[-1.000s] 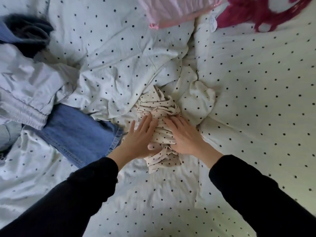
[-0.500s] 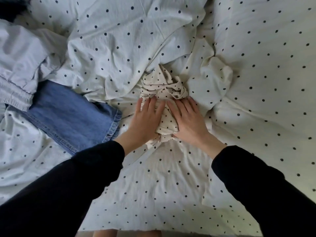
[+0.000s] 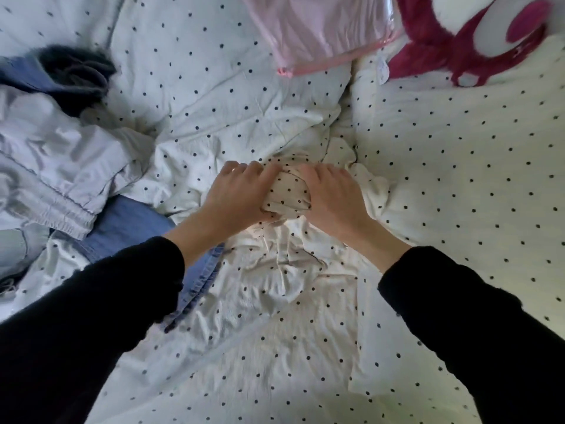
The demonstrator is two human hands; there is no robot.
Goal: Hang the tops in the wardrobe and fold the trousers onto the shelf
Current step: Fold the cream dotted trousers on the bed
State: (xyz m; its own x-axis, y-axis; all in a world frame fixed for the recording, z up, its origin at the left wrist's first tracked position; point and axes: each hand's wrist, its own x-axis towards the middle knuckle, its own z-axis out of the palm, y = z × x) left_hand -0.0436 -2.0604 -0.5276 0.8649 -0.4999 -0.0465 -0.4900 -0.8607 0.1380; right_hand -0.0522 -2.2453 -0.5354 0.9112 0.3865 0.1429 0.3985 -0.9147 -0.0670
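My grip is two bare hands clenched on one garment: the left hand (image 3: 241,194) and the right hand (image 3: 331,195) each have fingers curled over a bunched cream polka-dot garment (image 3: 287,194), holding it between them against the bed. More of that same dotted cloth trails toward me from under my palms in crumpled folds, lying on the polka-dot duvet (image 3: 214,87) that covers the bed; I cannot tell from here whether it is a top or a pair of trousers. Both my forearms wear black sleeves (image 3: 91,301). Left of my left hand, and partly beneath that forearm, lie blue denim jeans (image 3: 128,221), flat on the duvet. Farther left of those sits a heap of pale grey trousers (image 3: 52,166) with an elastic waistband, touching the jeans' upper edge. Beyond that heap, well left of my grip and farther from me, is a dark fuzzy garment (image 3: 73,75). Straight beyond my hands, well apart from them, rests a clear pink-edged zip bag (image 3: 321,29). To the right of that bag, beyond my right hand, lies a magenta plush toy (image 3: 428,41) on the dotted bedding.
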